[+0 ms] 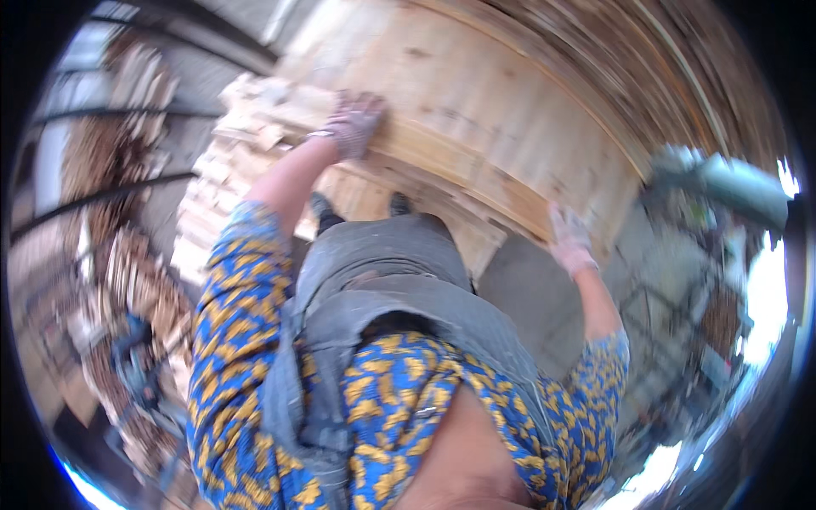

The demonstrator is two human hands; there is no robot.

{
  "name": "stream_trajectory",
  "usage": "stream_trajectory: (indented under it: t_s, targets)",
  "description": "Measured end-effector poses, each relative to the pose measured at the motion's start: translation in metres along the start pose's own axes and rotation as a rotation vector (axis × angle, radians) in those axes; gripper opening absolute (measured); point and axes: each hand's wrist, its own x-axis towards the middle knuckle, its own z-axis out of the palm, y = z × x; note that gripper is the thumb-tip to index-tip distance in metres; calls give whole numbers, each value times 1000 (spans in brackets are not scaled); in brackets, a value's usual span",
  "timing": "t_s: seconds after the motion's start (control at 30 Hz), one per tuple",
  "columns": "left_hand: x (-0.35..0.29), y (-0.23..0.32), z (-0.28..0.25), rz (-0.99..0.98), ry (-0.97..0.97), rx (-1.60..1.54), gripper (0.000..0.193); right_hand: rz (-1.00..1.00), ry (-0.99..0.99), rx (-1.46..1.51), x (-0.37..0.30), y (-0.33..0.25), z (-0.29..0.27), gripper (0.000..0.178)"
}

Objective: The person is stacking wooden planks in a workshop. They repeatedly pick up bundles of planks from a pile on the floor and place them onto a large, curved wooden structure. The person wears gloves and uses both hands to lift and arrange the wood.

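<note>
Both hands wear pale gloves. My left hand (355, 123) lies on the wood at the left end of a narrow plank (459, 166), its fingers stretched out over the surface. My right hand (569, 236) is at the plank's right end, fingers extended along the wood, with the palm side hidden. The plank runs between my hands along the near edge of a wide, light wooden panel (501, 93). Motion blur hides whether the plank is loose or part of the panel's edge.
A stack of wooden slats (217, 187) with uneven ends stands at my left. More wood piles (149, 280) lie farther left, beside dark metal bars (110, 197). A greenish cylindrical object (722, 187) is at the right. Grey floor (531, 276) shows below the panel.
</note>
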Motion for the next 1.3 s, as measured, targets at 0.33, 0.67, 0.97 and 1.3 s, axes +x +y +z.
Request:
stream_trajectory:
  t_s: [0.33, 0.67, 0.97, 1.3]
  targets:
    - [-20, -2, 54, -376, 494, 1, 89, -105, 255, -49, 6, -75, -58, 84]
    - [-280, -45, 235, -1463, 632, -1342, 82, -338, -157, 243, 80, -354, -14, 63]
    - [-478, -96, 387, -2035, 927, -2086, 46, -188, -616, 997, 134, -573, -51, 53]
    - [-513, -203, 565, -1917, 1223, -2479, 112, -91, -989, 662, 303, -724, 74, 48]
